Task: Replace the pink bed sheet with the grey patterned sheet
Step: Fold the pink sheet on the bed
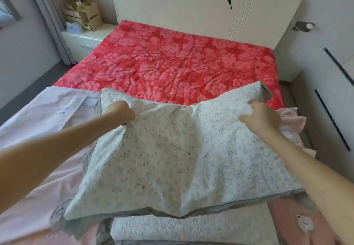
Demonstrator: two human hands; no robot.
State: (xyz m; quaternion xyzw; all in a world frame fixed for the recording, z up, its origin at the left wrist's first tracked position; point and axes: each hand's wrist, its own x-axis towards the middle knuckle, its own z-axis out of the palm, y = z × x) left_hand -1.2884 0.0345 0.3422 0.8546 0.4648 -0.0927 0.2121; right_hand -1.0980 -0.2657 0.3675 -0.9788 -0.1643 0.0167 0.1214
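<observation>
A folded grey patterned sheet (172, 158), pale with small grey specks and a grey border, is lifted over the foot of the bed. My left hand (120, 112) grips its upper left part in a fist. My right hand (260, 118) holds its upper right edge. The pink bed sheet (38, 149) lies bunched under and around it at the foot of the bed, with more pink cloth (291, 122) at the right. Beyond lies the bare red floral mattress cover (172, 63).
A white headboard (191, 9) stands at the far end. A white nightstand (84, 40) with a cardboard box (90, 15) sits at the back left beside a grey curtain (51, 15). White cabinets (329, 91) line the right side, close to the bed.
</observation>
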